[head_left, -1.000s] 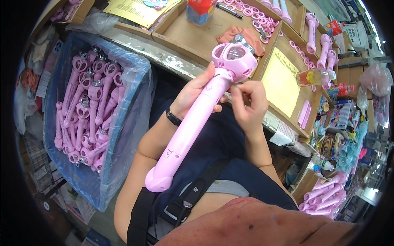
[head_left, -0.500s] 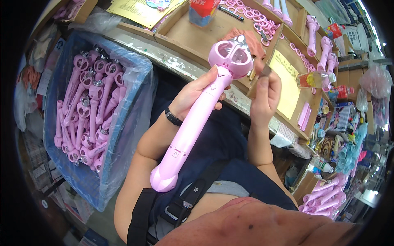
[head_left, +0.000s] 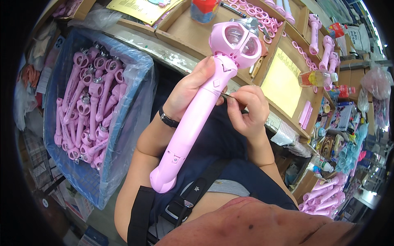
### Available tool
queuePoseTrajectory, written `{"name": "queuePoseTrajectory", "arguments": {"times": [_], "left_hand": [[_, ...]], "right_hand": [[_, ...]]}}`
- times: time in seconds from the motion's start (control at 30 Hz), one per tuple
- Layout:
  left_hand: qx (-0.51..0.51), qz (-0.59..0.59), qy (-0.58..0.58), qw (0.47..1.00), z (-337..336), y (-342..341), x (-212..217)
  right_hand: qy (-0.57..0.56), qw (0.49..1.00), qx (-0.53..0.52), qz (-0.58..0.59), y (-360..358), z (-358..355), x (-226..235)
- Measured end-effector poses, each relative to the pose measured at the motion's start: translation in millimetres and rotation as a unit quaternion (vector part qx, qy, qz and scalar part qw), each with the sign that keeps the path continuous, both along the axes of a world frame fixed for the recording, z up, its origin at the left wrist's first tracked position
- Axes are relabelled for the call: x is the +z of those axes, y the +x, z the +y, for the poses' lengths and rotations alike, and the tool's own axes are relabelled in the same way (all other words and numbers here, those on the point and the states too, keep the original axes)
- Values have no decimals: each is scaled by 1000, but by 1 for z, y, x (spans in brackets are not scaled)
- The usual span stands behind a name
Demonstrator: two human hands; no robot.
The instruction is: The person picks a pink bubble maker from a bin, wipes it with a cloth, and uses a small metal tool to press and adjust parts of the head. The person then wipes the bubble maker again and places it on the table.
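A pink toy wand (head_left: 189,129) lies slantwise across my front, its round head with clear windows and a silver top pointing away from me. My left hand (head_left: 191,88) is wrapped round the neck just below that head, thumb on top. Closed in a pinch, my right hand (head_left: 251,110) holds a small thin dark piece (head_left: 225,95). Its tip meets the wand's right side near the seam below the neck. Most of the piece is hidden by the fingers, so its exact kind cannot be made out.
On my left stands a blue crate (head_left: 141,82) lined with clear plastic, heaped with similar wands (head_left: 84,108). Cardboard trays (head_left: 176,30) on the bench hold pink rings (head_left: 262,18), a yellow sheet (head_left: 281,84) and a bottle (head_left: 314,78). More pink parts (head_left: 324,197) lie at right.
My right hand has come down and left from beside the wand's head to the wand's side, bringing the thin dark piece against it. The wand's head has turned and shifted slightly away from me.
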State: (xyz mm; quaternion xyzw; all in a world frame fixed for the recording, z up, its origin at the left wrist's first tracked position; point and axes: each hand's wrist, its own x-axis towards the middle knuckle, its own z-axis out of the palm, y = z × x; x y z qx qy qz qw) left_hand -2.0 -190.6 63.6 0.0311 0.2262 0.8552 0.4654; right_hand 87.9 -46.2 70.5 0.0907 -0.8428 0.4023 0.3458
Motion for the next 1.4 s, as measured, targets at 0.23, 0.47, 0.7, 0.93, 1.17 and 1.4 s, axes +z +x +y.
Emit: {"name": "queuePoseTrajectory", "arguments": {"times": [0.23, 0.47, 0.7, 0.93, 1.17, 1.4], "left_hand": [[-18, -13, 12, 1000, -3, 0, -4], [-30, -25, 24, 999, 0, 0, -4], [-29, -32, 29, 999, -1, 0, -6], [-31, -38, 26, 998, -1, 2, -4], [-29, -25, 18, 999, -2, 2, -3], [-24, -17, 10, 1000, -3, 2, -2]], "right_hand": [[-23, 1000, 9, -16, 2, 1, -3], [-21, 999, 9, -25, 3, 2, -1], [-45, 999, -13, -27, 4, 1, 0], [-35, 999, -8, -21, 5, 1, 0], [-54, 997, -30, -43, 6, 0, -1], [-42, 998, -38, -34, 6, -1, -1]]}}
